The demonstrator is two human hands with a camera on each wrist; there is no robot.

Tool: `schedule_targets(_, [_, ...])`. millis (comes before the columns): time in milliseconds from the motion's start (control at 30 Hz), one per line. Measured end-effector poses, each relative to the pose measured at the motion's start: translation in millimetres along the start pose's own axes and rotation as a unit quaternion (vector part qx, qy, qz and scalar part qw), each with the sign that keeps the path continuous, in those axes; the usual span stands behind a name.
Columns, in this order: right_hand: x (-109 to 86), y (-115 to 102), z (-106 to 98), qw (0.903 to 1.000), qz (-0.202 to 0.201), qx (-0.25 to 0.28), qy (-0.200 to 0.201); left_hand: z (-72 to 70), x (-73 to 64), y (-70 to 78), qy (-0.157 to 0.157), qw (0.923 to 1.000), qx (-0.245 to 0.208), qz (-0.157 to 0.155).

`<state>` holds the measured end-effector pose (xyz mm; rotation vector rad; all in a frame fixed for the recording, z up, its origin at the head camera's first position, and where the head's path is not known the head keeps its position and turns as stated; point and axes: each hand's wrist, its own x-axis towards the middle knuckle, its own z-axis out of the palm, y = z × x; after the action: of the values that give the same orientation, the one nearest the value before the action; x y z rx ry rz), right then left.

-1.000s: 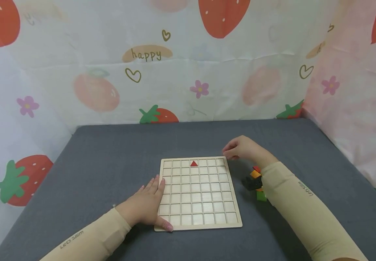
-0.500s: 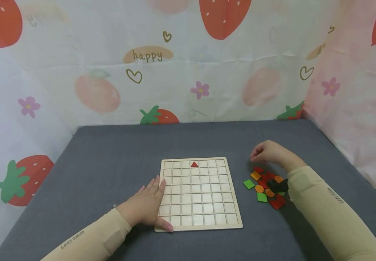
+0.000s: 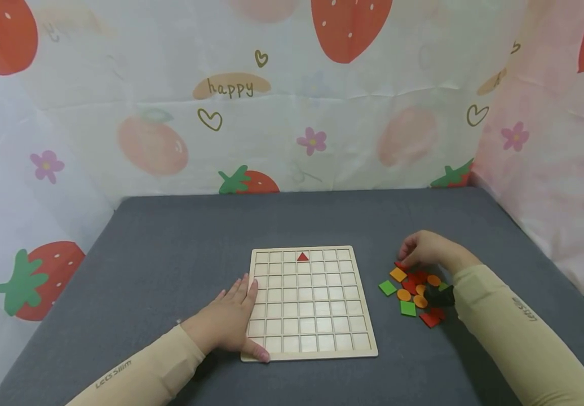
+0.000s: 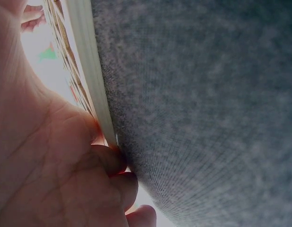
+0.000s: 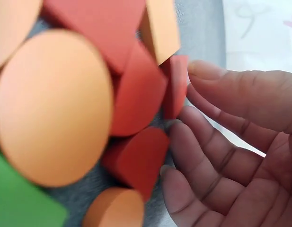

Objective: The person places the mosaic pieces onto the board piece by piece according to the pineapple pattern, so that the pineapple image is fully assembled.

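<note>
Several tiles [image 3: 407, 308] lie toward the table's [image 3: 195, 225] right edge in the head view, left hand [image 3: 225, 320] spread against the board [image 3: 317, 355]; the right-wrist view leaves unclear whether right hand's [image 5: 245, 165] grip pinches the red tile [image 5: 177, 85], which crowding tiles could snag.

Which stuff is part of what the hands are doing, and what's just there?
Looks part of it:
grid board, which the left hand touches
red triangle on the board
loose coloured shapes, at the right hand

Just there:
grey tabletop
strawberry-patterned backdrop
</note>
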<state>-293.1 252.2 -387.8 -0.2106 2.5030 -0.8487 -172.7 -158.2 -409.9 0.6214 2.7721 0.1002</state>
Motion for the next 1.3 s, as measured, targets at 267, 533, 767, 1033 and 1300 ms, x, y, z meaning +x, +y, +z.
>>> schedule_targets(267, [2.0,4,4,0.9998,-0.001,-0.017,0.011,-0.4,-0.7,1.1,0.004,1.0000,0.000,0.000])
schedule_targets(533, [2.7,2,6,0.9997,-0.006,-0.025,0.007,-0.8,-1.1,1.7,0.003,1.0000,0.000,0.000])
schedule_targets(767, [2.6,3,6,0.9998,0.006,-0.011,0.014,-0.9,-1.4,2.1,0.000,1.0000,-0.001,-0.003])
schedule_targets(1033, [-0.5,-2,4,0.9993,-0.002,-0.028,0.026,-1.1,-1.9,1.3,0.002,1.0000,-0.001,0.000])
schedule_targets(1300, [1.1,-8,6,0.9985,-0.025,0.006,0.048,0.5,-1.6,-0.1,0.004,1.0000,0.004,0.001])
